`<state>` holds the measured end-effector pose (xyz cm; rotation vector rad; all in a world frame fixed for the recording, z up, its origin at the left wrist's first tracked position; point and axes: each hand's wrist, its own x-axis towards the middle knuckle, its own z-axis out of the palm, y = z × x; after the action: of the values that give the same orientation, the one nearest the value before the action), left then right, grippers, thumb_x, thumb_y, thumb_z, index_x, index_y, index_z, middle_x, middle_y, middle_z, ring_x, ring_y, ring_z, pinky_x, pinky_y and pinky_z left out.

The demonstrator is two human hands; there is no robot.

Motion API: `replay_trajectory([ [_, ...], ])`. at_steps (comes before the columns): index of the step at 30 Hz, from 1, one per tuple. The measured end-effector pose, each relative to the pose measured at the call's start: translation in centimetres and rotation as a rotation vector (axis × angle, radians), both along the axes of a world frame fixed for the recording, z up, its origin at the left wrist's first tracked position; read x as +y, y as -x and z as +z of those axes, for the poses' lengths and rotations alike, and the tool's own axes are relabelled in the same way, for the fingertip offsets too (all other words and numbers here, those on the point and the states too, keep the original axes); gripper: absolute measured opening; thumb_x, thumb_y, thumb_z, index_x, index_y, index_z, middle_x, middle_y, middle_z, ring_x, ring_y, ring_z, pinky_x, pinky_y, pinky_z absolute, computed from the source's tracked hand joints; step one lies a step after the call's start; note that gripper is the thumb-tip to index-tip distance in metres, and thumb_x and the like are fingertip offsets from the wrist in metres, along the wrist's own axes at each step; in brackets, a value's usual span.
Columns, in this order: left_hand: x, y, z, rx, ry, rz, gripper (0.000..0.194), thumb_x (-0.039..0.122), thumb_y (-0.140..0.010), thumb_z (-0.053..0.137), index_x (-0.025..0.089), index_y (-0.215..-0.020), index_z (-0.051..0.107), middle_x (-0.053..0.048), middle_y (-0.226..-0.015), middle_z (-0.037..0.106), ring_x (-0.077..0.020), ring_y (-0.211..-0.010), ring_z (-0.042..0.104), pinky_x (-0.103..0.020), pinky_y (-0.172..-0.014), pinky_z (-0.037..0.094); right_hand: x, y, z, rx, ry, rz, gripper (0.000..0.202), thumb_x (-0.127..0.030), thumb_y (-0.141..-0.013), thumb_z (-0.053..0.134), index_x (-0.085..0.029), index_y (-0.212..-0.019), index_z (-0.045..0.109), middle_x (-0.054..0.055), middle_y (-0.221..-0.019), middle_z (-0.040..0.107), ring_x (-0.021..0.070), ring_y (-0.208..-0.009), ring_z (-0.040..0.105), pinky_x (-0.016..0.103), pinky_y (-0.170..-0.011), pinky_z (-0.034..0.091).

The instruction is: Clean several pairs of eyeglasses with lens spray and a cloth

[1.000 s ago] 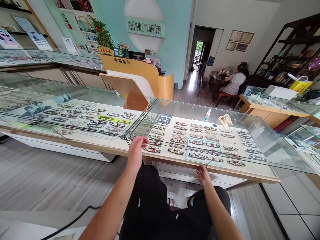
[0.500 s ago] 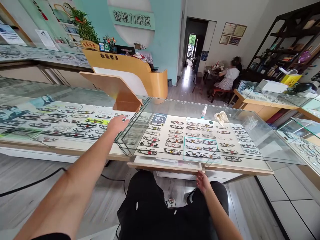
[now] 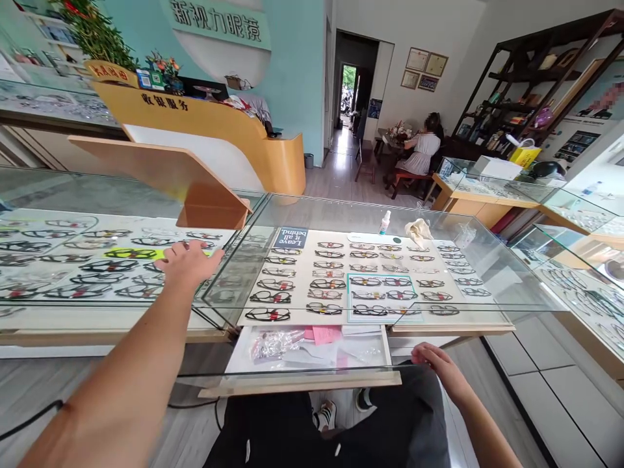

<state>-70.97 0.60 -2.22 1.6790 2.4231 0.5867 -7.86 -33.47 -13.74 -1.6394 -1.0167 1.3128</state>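
While the drawer (image 3: 302,385) is positioned in the extended state beneath the near edge of the right-hand display case (image 3: 301,281), its contents are exposed: clear plastic packets (image 3: 273,346) are placed toward the left, and a pink sheet (image 3: 326,335) is located near the rear.

The left hand (image 3: 188,263) is extended, palm down and fingers spread wide, over the left-hand display case (image 3: 141,316), beside the eyeglasses marked by a yellow-green strip (image 3: 158,253). No object is seen gripped by it; whether the glass is touched cannot be determined. The right hand (image 3: 439,367) is held to the right of the drawer, close to the dark trousers (image 3: 414,416), with its fingers loosely bent and no object seen between them.

Inside the right-hand case, eyeglass frames (image 3: 325,294) are arranged in columns. Toward its far side, a spray bottle (image 3: 385,222) and a pale cloth (image 3: 418,232) are situated near each other. Behind the left hand, a wooden stand (image 3: 160,169) is supported at an angle.
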Motion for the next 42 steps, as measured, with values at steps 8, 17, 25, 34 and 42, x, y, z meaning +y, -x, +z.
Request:
replay_trajectory([
  [8, -0.1, -0.2, 0.1, 0.005, 0.000, 0.021, 0.077, 0.066, -0.095, 0.060, 0.002, -0.136, 0.057, -0.033, -0.152, 0.040, -0.0468, -0.139, 0.033, -0.070, -0.114, 0.019, 4.9, 3.5, 3.8, 0.079, 0.215, 0.570, 0.044, -0.062, -0.082, 0.080, -0.020, -0.095, 0.082, 0.007, -0.097, 0.073, 0.0244, -0.093, 0.065, 0.037, -0.093, 0.050],
  [17, 0.2, -0.1, -0.1, 0.010, -0.046, 0.023, 0.072, 0.060, -0.090, 0.066, 0.003, -0.132, 0.059, -0.032, -0.152, 0.044, -0.0471, -0.138, 0.035, -0.071, -0.114, 0.021, 6.3, 2.9, 6.0, 0.023, 0.329, 0.948, 0.025, -0.040, -0.091, 0.070, -0.022, -0.097, 0.086, 0.006, -0.096, 0.080, 0.0210, -0.087, 0.071, 0.032, -0.085, 0.049],
  [25, 0.9, -0.6, 0.2, -0.004, -0.048, 0.102, 0.077, 0.061, -0.087, 0.061, 0.000, -0.134, 0.059, -0.036, -0.151, 0.045, -0.0499, -0.139, 0.037, -0.070, -0.113, 0.024, 16.4, 14.0, 2.9, -0.503, -0.120, 0.686, 0.015, -0.025, -0.090, 0.062, -0.023, -0.078, 0.071, 0.000, -0.079, 0.070, 0.0179, -0.077, 0.062, 0.029, -0.073, 0.044],
  [34, 2.4, 0.6, -0.8, 0.066, 0.029, 0.109, 0.103, 0.078, -0.087, 0.053, -0.004, -0.150, 0.052, -0.044, -0.163, 0.034, -0.0569, -0.154, 0.025, -0.075, -0.117, 0.019, 23.4, 26.7, -2.8, -0.656, -0.398, 0.587, 0.021, -0.012, -0.087, 0.062, -0.025, -0.101, 0.070, 0.003, -0.096, 0.072, 0.0250, -0.097, 0.064, 0.039, -0.092, 0.047],
  [42, 2.7, 0.5, -0.7, 0.157, 0.092, 0.128, 0.107, 0.084, -0.090, 0.034, 0.003, -0.157, 0.051, -0.038, -0.165, 0.038, -0.0542, -0.153, 0.030, -0.073, -0.117, 0.027, 31.2, 27.3, -3.4, -0.771, -0.513, 0.282, 0.030, -0.026, -0.097, 0.059, -0.022, -0.127, 0.064, 0.010, -0.121, 0.068, 0.0275, -0.114, 0.060, 0.043, -0.103, 0.048],
])
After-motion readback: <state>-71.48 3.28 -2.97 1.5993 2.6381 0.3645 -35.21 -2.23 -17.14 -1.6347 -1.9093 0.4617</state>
